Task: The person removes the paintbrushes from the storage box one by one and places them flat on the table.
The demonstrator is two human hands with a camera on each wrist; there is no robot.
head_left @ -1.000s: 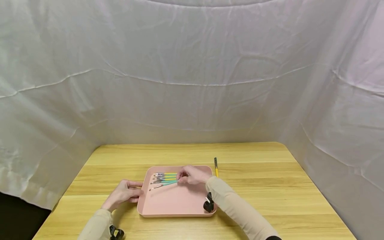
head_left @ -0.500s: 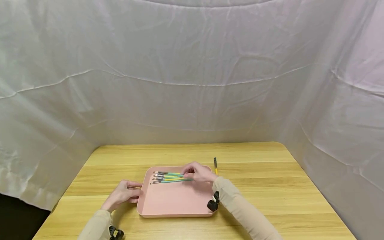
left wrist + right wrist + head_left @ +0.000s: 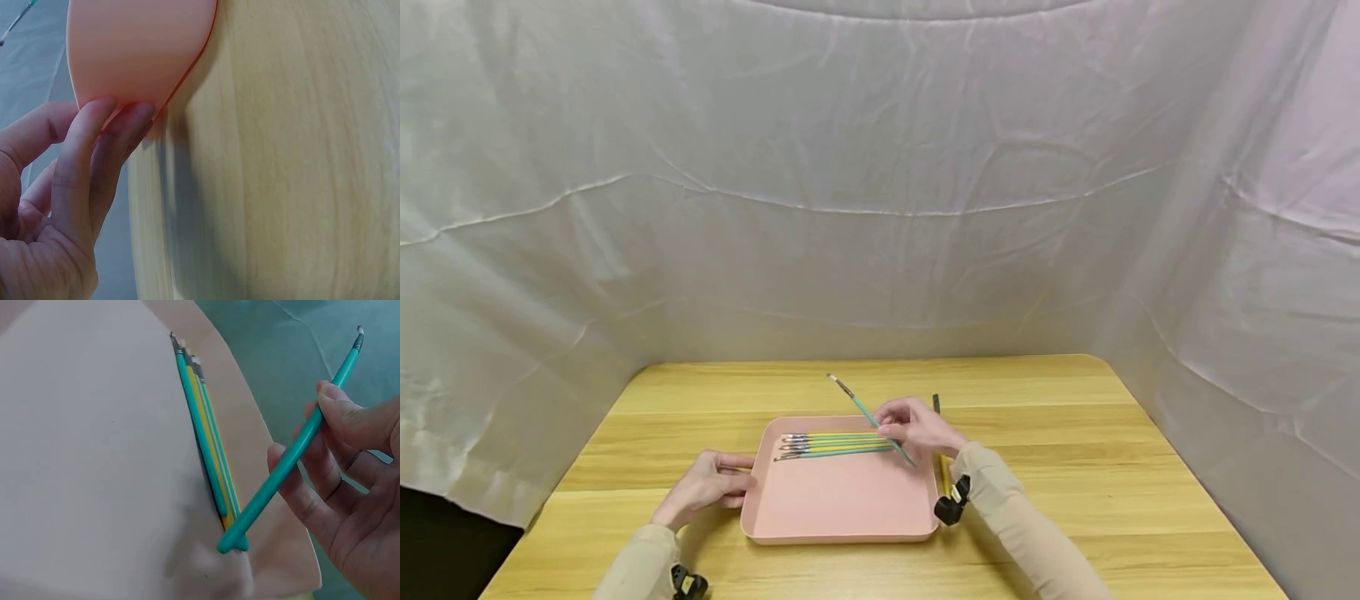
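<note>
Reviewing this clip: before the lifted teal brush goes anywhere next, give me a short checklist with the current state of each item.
1. Right hand has a grip on the teal brush: ok, fingers pinch its handle.
2. Lifted brush is clear of the brushes in the tray: cannot tell, its lower end sits close over them.
3. Left hand steadies the pink tray: ok, fingertips touch its left rim.
4. Tray flat on the table: ok.
5. Yellow brush outside the tray: ok, lying on the table right of it.

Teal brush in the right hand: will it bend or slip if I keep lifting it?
The teal brush looks stiff: it stays straight though the right hand pinches it near one end. Its smooth, thin, round handle could slip or roll. It seems light.
</note>
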